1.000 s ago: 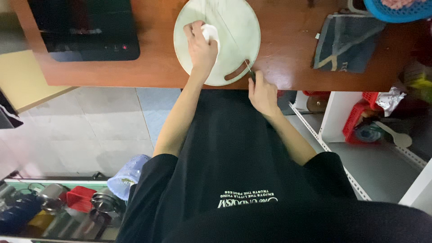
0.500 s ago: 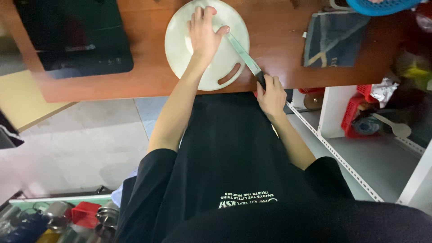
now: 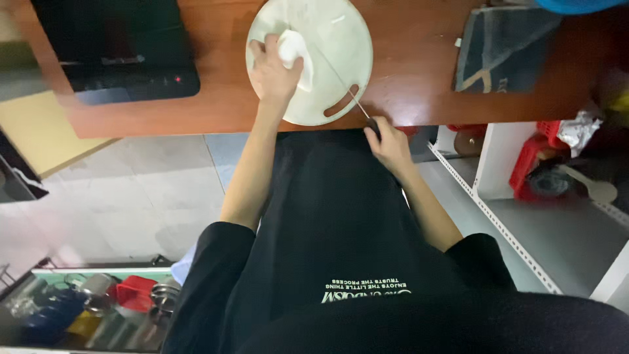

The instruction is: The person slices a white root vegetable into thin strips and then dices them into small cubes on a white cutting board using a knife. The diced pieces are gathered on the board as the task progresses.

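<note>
A round pale cutting board with a handle slot lies on the brown wooden table. My left hand rests on the board's left half, fingers curled over a white lump; what the lump is cannot be told. My right hand sits at the table's near edge, closed around the dark handle of a knife. The thin blade reaches diagonally across the board toward the white lump.
A black induction cooker sits on the table's left part, and a dark folded cloth lies on the right. A white shelf with red items stands low at the right. A tray of cups and jars is at bottom left.
My left hand went from lying flat on the board to curling over the white lump. The knife blade, seen broad across the board before, now shows as a thin line.
</note>
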